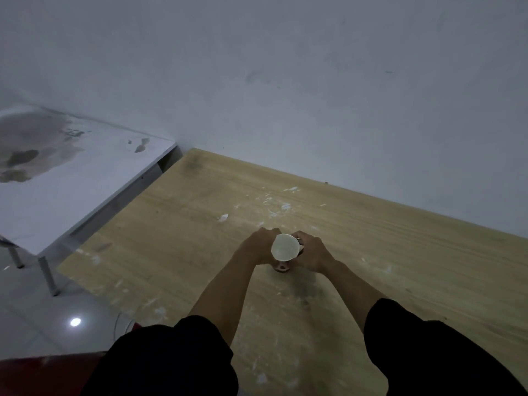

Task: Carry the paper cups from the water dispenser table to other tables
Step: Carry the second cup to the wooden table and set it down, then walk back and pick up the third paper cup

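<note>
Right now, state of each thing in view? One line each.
paper cup: upright, held between both hands over the wooden table, contents not visible
left hand: closed on the cup
right hand: closed on the cup
wooden table: flecked with white debris
white table: stained

Dim, grey-blue cast, flat light with only faint shadows, small round glare spot on the floor [75,322] lower left, wall [314,81] evenly murky, wide-angle bowing at the edges, soft grainy detail, black sleeves [434,355] nearly featureless, cup [285,247] interior the brightest patch.
</note>
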